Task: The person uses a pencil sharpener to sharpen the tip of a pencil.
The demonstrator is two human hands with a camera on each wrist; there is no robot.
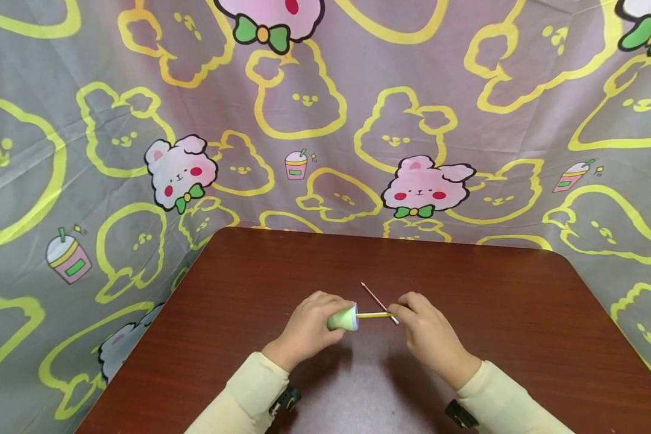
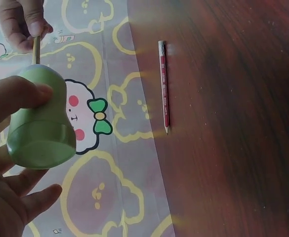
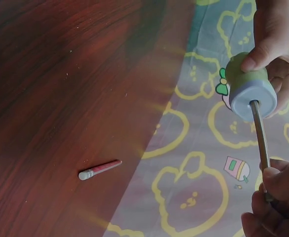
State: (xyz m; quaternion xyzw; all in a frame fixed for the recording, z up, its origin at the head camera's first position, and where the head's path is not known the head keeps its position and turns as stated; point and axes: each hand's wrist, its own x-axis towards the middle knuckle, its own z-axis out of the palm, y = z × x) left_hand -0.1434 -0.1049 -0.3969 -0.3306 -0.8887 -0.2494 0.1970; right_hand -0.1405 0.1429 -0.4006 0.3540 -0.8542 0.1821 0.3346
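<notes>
My left hand (image 1: 310,322) grips a green pencil sharpener (image 1: 340,319) with a pale bluish end that faces right. A yellow pencil (image 1: 373,314) goes into the hole in that end, as the right wrist view shows; its inserted tip is hidden. The fingers and thumb of my right hand (image 1: 433,334) pinch the pencil's other end. Sharpener and pencil are held above the table. Beyond them lies a red patterned pencil (image 1: 375,298), its sharpened tip pointing away and a pale eraser at the near end (image 3: 86,174).
The brown wooden table (image 1: 282,265) has rounded far corners. A grey cloth (image 1: 352,120) printed with yellow outlines and pink rabbits hangs behind it and along its sides. Dark straps (image 1: 285,399) sit on both wrists, below pale sleeves (image 1: 244,392).
</notes>
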